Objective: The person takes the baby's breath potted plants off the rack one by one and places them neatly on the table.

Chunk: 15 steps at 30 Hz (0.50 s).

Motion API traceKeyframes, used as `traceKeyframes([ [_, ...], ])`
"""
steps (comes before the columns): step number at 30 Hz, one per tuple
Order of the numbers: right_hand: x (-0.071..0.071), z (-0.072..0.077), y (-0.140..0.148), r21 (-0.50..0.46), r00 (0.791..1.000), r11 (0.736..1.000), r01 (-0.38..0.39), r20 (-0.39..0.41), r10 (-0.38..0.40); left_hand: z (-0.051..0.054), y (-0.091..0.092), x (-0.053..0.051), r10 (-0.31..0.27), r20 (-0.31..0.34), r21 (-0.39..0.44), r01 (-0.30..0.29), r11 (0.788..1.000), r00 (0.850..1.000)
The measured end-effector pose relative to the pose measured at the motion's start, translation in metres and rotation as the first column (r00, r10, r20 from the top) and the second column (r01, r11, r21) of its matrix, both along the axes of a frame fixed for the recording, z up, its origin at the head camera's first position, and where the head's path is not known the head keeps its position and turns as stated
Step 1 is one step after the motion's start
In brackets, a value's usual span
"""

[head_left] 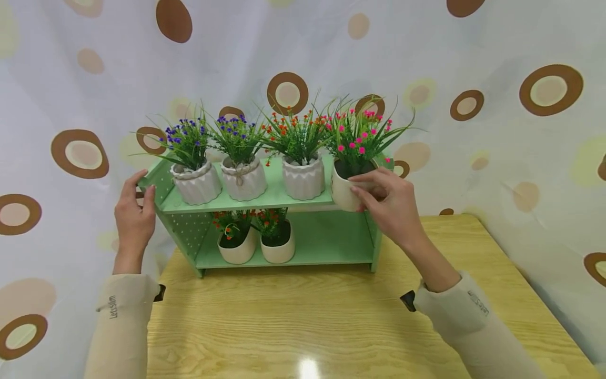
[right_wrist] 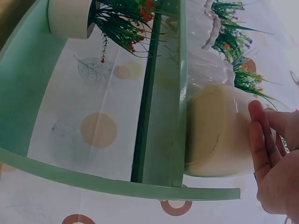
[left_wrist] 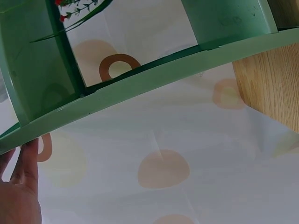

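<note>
A green two-tier shelf (head_left: 293,237) stands on the wooden table. My left hand (head_left: 136,216) holds the edge of its left side panel, thumb in front and fingers to the outside. In the left wrist view, the fingers (left_wrist: 29,163) touch the panel's edge. At the right end of the upper tier, my right hand (head_left: 390,202) pinches the rim of a cream flowerpot (head_left: 344,193) with pink flowers (head_left: 357,142). In the right wrist view that pot (right_wrist: 219,135) rests against the upper board, near the right side panel.
Three white fluted pots stand along the upper tier: two with purple flowers (head_left: 194,184) (head_left: 243,179), one with orange flowers (head_left: 303,179). Two cream pots with red flowers (head_left: 236,247) (head_left: 278,245) sit on the lower tier's left half. A patterned curtain (head_left: 497,158) hangs behind the wooden table (head_left: 284,321).
</note>
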State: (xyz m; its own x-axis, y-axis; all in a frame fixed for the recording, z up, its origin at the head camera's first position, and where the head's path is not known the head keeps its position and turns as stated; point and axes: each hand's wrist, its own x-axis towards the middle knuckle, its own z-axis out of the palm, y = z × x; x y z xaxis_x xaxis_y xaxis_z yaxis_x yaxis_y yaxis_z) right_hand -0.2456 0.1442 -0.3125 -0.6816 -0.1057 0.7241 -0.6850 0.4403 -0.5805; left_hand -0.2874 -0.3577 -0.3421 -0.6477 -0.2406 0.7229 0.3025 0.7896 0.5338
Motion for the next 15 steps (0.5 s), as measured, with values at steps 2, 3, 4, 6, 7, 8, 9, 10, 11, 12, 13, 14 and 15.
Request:
traceKeyframes([
  [2, 0.006, -0.001, 0.002, 0.003, 1.000, 1.000, -0.002, -0.011, 0.002, 0.000, 0.000, 0.000, 0.001, -0.002, 0.002, -0.001, 1.000, 1.000],
  [3, 0.010, -0.001, 0.002, -0.001, 1.000, 1.000, -0.006, -0.013, 0.006, 0.001, 0.000, 0.001, 0.000, -0.002, 0.002, 0.000, 1.000, 1.000],
  [4, 0.013, -0.002, 0.003, -0.003, 1.000, 1.000, -0.008, -0.015, 0.008, 0.000, 0.000, 0.001, 0.002, -0.001, -0.001, -0.002, 1.000, 1.000],
  [6, 0.020, -0.004, 0.005, -0.009, 1.000, 1.000, -0.017, -0.018, 0.017, 0.001, 0.001, 0.001, -0.003, 0.001, 0.003, 0.003, 1.000, 1.000],
  [7, 0.024, -0.005, 0.006, -0.010, 1.000, 1.000, -0.021, -0.020, 0.021, 0.001, 0.000, 0.001, -0.003, 0.001, 0.005, 0.003, 1.000, 1.000],
  [8, 0.027, -0.006, 0.007, -0.011, 0.999, 1.000, -0.026, -0.024, 0.025, 0.001, 0.000, 0.002, -0.003, 0.002, 0.006, 0.003, 1.000, 1.000],
  [9, 0.030, -0.007, 0.008, -0.007, 0.999, 1.000, -0.028, -0.030, 0.028, 0.000, 0.000, 0.002, 0.001, 0.002, 0.006, -0.001, 1.000, 1.000],
  [10, 0.033, -0.008, 0.009, -0.002, 0.999, 1.000, -0.030, -0.039, 0.030, 0.000, 0.000, 0.001, 0.003, 0.001, 0.007, -0.003, 1.000, 1.000],
  [11, 0.036, -0.008, 0.009, 0.000, 0.998, 0.999, -0.034, -0.047, 0.034, 0.000, -0.001, 0.001, 0.004, -0.001, 0.007, -0.004, 1.000, 1.000],
  [12, 0.039, -0.008, 0.010, 0.003, 0.998, 0.999, -0.036, -0.057, 0.036, 0.000, -0.001, 0.001, 0.007, -0.003, 0.006, -0.007, 1.000, 1.000],
  [13, 0.042, -0.008, 0.011, 0.006, 0.997, 0.999, -0.038, -0.065, 0.038, 0.000, -0.001, 0.001, 0.005, -0.007, 0.005, -0.005, 1.000, 1.000],
  [14, 0.045, -0.008, 0.012, 0.009, 0.997, 0.999, -0.040, -0.073, 0.041, 0.000, -0.001, 0.001, 0.004, -0.010, 0.004, -0.004, 1.000, 1.000],
  [15, 0.048, -0.008, 0.013, 0.012, 0.996, 0.999, -0.042, -0.081, 0.042, 0.000, -0.001, 0.000, 0.002, -0.011, 0.003, -0.002, 1.000, 1.000],
])
